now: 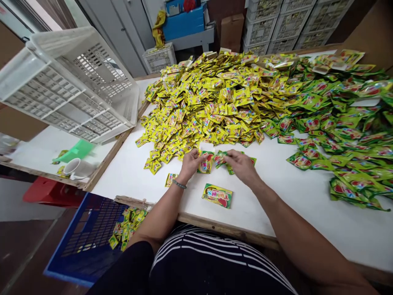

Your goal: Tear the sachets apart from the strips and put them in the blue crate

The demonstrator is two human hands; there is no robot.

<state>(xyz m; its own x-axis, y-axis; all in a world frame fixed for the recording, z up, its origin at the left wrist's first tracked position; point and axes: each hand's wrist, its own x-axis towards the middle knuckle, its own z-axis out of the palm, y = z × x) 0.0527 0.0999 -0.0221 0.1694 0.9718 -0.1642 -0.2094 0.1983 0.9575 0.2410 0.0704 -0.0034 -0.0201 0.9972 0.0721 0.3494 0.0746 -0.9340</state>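
Observation:
My left hand (192, 164), a beaded bracelet on its wrist, is closed on a small green and yellow printed box (206, 164) whose white flap stands up. Pinched in my right hand (241, 166) is a green sachet (220, 159) with a red print, close to the box's right side. More green packaging lies under the right hand, partly hidden by it. A flat printed carton (217, 196) rests on the white table nearer to me. Just left of my left wrist lies a single yellow sachet (170, 180).
A large heap of yellow sachets (208, 110) covers the table's far side, with green sachets (325, 131) to the right. At left are a tilted white crate (76, 110), a white mug (79, 169) and a green scoop (78, 150). A blue crate (78, 246) stands below the table edge.

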